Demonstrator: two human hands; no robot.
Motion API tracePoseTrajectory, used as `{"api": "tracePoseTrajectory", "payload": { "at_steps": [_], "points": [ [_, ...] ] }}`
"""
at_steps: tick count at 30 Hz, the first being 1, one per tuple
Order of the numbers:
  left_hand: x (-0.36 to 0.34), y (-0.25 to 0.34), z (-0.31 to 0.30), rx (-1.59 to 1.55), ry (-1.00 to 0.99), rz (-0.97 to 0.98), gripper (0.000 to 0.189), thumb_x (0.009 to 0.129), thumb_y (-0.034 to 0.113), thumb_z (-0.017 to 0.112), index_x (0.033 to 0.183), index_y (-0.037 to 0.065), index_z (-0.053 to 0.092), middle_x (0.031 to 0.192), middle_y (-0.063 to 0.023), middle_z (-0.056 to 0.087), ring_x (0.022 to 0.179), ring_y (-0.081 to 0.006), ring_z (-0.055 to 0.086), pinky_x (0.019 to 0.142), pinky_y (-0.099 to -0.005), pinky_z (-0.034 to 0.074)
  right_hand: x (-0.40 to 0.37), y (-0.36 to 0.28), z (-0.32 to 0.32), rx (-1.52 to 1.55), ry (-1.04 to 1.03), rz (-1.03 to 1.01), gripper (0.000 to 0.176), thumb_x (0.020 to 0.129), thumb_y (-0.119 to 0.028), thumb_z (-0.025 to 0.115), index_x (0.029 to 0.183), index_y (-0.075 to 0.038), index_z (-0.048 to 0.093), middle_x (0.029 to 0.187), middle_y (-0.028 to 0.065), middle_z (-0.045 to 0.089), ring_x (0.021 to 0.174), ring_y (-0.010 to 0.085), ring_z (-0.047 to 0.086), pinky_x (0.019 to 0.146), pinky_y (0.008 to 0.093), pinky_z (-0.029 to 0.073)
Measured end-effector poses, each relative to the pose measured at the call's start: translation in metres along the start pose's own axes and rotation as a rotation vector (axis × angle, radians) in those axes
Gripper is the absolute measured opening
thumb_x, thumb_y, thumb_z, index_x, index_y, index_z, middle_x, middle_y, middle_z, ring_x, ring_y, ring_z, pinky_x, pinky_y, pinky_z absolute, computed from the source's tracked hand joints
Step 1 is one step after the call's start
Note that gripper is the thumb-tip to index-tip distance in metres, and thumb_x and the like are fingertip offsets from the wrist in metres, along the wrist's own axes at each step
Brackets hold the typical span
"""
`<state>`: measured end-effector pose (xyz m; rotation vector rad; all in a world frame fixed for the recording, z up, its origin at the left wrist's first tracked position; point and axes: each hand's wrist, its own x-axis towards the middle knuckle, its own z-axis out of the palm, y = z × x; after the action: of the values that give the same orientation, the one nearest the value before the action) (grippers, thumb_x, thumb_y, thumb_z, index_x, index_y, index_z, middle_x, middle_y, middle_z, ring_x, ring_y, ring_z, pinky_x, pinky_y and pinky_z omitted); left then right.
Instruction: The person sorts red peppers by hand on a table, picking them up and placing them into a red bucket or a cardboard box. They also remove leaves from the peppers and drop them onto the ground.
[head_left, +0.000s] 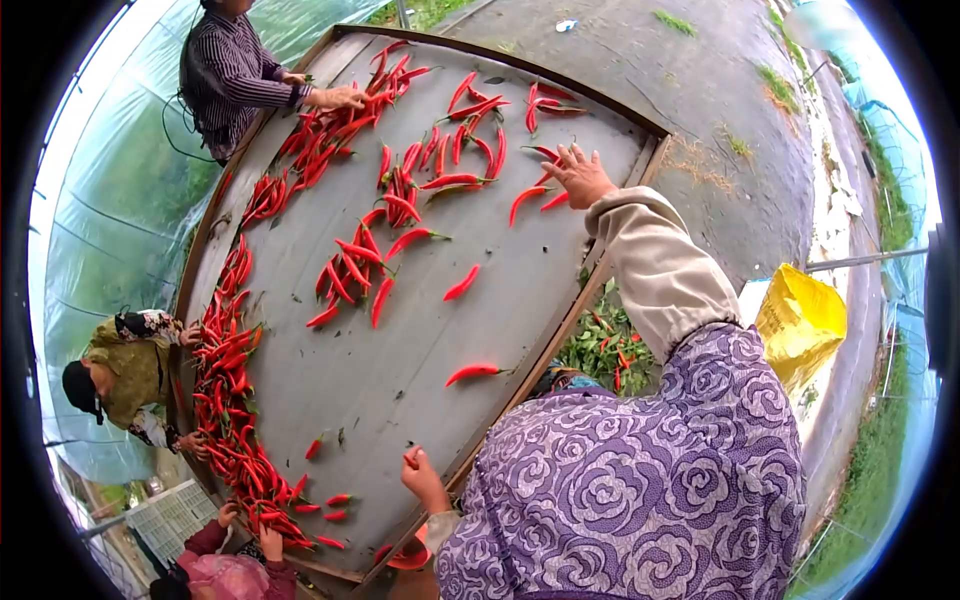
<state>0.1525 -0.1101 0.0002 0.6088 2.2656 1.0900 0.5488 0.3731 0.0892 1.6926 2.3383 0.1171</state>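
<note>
My right hand [580, 178] is at the table's upper right edge, palm down with fingers apart, over or beside a few red chili peppers [527, 203]. Whether it touches them cannot be told. Near the table's lower edge my left hand [425, 480] is closed in a pinch, with a small dark and reddish bit at its fingertips, too small to name. A single pepper [474, 373] lies between my two hands on the grey tabletop [400, 350]. Looser groups of peppers [350, 270] are spread over the middle.
A long pepper pile [225, 390] lines the far side. Co-workers' hands are at the peppers at top left [340, 97], left [190, 445] and bottom left [271, 543]. Behind my right arm stands a yellow bag [800, 325]; leaves and peppers [610, 345] lie below the table edge.
</note>
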Motion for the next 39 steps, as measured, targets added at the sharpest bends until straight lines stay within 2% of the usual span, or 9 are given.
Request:
{"api": "tracePoseTrajectory", "payload": {
  "at_steps": [3,4,5,8,11,19,25,32,39],
  "points": [
    [-0.013,0.030,0.033,0.043,-0.053,0.055,0.015,0.088,0.008,0.061,0.096,-0.003,0.068,0.078,0.0007,0.058,0.070,-0.0100,0.049,0.066,-0.0265,0.043,0.024,0.018,-0.007,0.061,-0.213,-0.067,0.074,0.081,-0.012,0.065,0.148,-0.028,0.039,0.151,0.0117,0.033,0.142,0.0322,0.029,0.111,0.0570,0.031],
    [-0.013,0.040,0.039,0.070,-0.065,0.092,0.015,0.088,0.008,0.061,0.096,-0.003,0.068,0.077,0.0012,0.057,0.069,-0.0100,0.048,0.065,-0.0264,0.042,0.029,0.023,0.008,0.081,-0.103,-0.094,0.060,0.080,-0.018,0.068,0.138,-0.026,0.052,0.139,0.0110,0.047,0.131,0.0305,0.043,0.104,0.0498,0.039],
    [-0.012,0.049,0.034,0.081,-0.050,0.085,0.015,0.088,0.008,0.061,0.096,-0.003,0.068,0.077,0.0012,0.057,0.069,-0.0100,0.048,0.065,-0.0264,0.042,0.033,0.020,0.008,0.093,-0.105,-0.110,0.060,0.080,-0.018,0.068,0.138,-0.026,0.052,0.139,0.0110,0.047,0.131,0.0305,0.043,0.104,0.0498,0.039],
    [-0.015,0.066,0.038,0.103,-0.030,0.040,0.015,0.088,0.008,0.060,0.096,-0.002,0.068,0.075,0.0012,0.056,0.067,-0.0104,0.047,0.064,-0.0272,0.042,0.041,0.019,0.018,0.122,0.061,-0.247,0.022,0.078,-0.019,0.068,0.099,-0.017,0.069,0.099,0.0053,0.064,0.100,0.0261,0.059,0.084,0.0404,0.048],
    [-0.014,0.070,0.045,0.088,-0.012,0.025,0.015,0.088,0.009,0.061,0.096,-0.003,0.068,0.075,0.0014,0.055,0.068,-0.0104,0.046,0.064,-0.0274,0.042,0.038,0.002,0.042,0.166,0.110,-0.232,0.025,0.074,-0.017,0.070,0.098,-0.012,0.066,0.094,0.0071,0.063,0.098,0.0269,0.059,0.081,0.0393,0.050],
    [-0.015,0.071,0.055,0.062,0.022,-0.049,0.018,0.090,0.012,0.061,0.097,-0.004,0.067,0.075,0.0024,0.055,0.069,-0.0097,0.046,0.065,-0.0268,0.042,0.051,0.003,0.043,0.531,0.068,0.086,0.040,0.073,-0.004,0.065,0.110,-0.005,0.052,0.104,0.0170,0.058,0.100,0.0361,0.058,0.083,0.0447,0.050],
    [-0.012,0.095,0.073,0.104,-0.018,-0.138,0.019,0.091,0.012,0.061,0.097,-0.004,0.067,0.075,0.0020,0.055,0.069,-0.0094,0.046,0.066,-0.0264,0.042,0.061,-0.008,0.041,0.450,-0.018,0.020,0.015,0.082,-0.017,0.061,0.090,-0.004,0.065,0.091,0.0162,0.067,0.089,0.0360,0.065,0.077,0.0464,0.051],
    [-0.010,0.081,0.077,0.155,-0.056,-0.113,0.018,0.090,0.012,0.061,0.097,-0.004,0.067,0.076,0.0000,0.057,0.069,-0.0100,0.047,0.066,-0.0269,0.043,0.152,0.059,0.023,0.440,0.444,0.232,0.026,0.087,-0.029,0.059,0.097,-0.006,0.066,0.106,0.0153,0.065,0.104,0.0333,0.059,0.088,0.0440,0.048],
    [-0.011,0.080,0.075,0.199,-0.061,-0.209,0.019,0.090,0.012,0.061,0.097,-0.004,0.067,0.078,-0.0020,0.060,0.071,-0.0113,0.050,0.068,-0.0285,0.045,0.233,0.081,0.004,0.696,-0.034,0.543,0.067,0.079,-0.063,0.064,0.123,-0.013,0.060,0.133,0.0150,0.055,0.126,0.0318,0.051,0.101,0.0453,0.043]
  ]
}}
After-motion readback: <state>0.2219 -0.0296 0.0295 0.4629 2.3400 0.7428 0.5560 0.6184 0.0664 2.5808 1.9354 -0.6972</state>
